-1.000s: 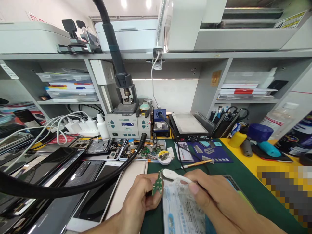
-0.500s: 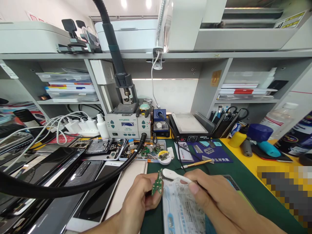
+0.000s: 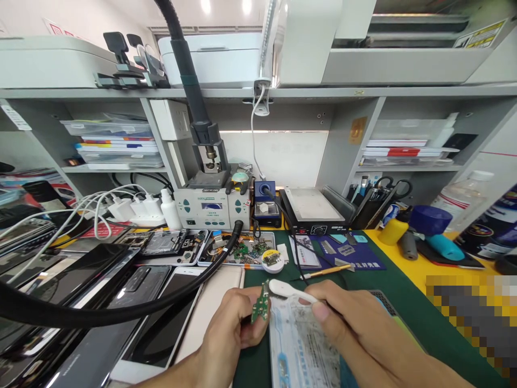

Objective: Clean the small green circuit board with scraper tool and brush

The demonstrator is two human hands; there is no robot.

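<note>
My left hand [image 3: 232, 328] grips a small green circuit board [image 3: 260, 307] between thumb and fingers, tilted on edge. In my right hand [image 3: 347, 320] is a white brush [image 3: 285, 289] with dark bristles, its handle pinched between thumb and forefinger. The brush head is right beside the upper edge of the board; whether the bristles touch it I cannot tell. Beneath both hands lies a pale printed sheet or pad [image 3: 302, 345] with blue markings, on the green mat [image 3: 252, 366].
A thick black hose [image 3: 161, 310] arcs over several phones [image 3: 165, 318] on the left. Behind are a tray of board parts [image 3: 246, 253], a round white tub [image 3: 273, 263], a hot-air station [image 3: 212, 209], a heating plate [image 3: 313, 207] and a yellow-handled tool [image 3: 327, 271].
Almost nothing differs. Both hands, the board and the brush stay in nearly the same place.
</note>
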